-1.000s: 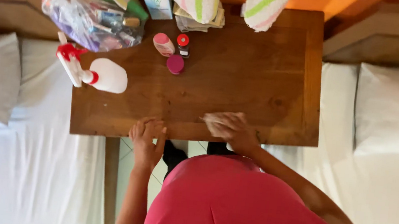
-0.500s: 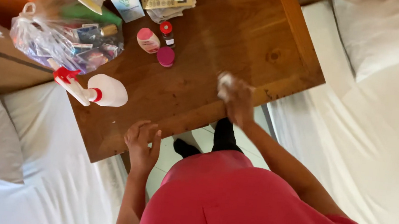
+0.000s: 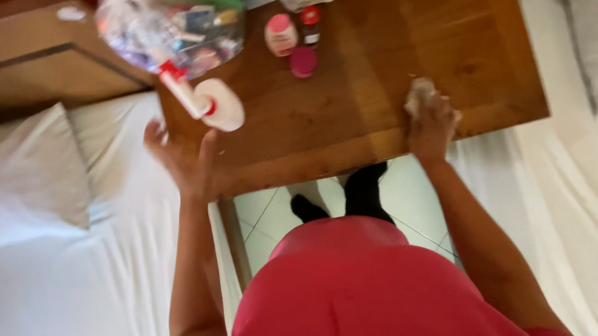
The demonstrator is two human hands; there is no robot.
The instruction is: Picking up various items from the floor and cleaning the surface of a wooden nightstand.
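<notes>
Cloth [image 3: 420,93] under right hand [image 3: 433,123]

White spray bottle [image 3: 218,103], red trigger [image 3: 173,71]

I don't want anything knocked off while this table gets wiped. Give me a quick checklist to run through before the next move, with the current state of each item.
1. Cloth under the right hand, flat on the wooden table: ok.
2. Left hand free, open, near the table's corner: ok.
3. Spray bottle lies on its side close to the left hand and the table edge: not ok.
4. Pink jar, small red-capped bottle and pink lid away from the cloth: ok.
5. Plastic bag fully on the table: cannot tell.
</notes>
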